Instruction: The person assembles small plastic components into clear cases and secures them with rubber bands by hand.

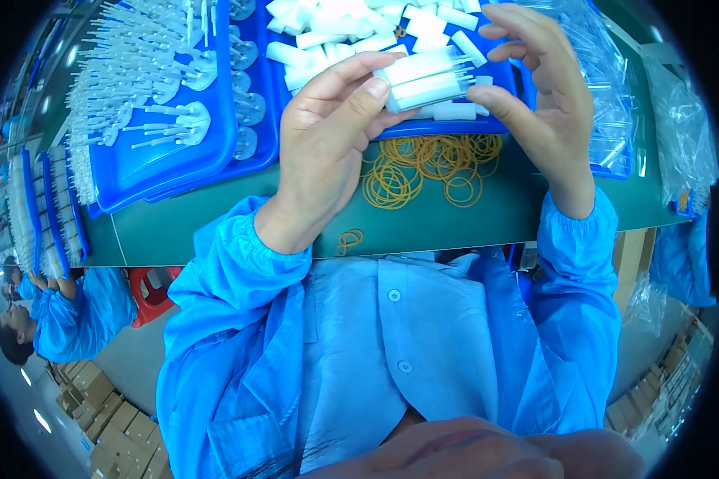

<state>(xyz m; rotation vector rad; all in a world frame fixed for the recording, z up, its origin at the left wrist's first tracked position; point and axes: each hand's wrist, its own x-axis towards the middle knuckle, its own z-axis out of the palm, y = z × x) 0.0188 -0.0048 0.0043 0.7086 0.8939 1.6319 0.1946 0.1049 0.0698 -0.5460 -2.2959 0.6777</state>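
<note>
Face (pixel 487 459) nearest; left hand (pixel 327 132) holds white cylinders (pixel 427 84) near blue tray's edge (pixel 455 128).

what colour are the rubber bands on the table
The rubber bands are yellow, clearest in the head view.

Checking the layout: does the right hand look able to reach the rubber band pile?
Likely yes: the right hand is open, and the rubber bands lie uncovered on the green table.
</note>
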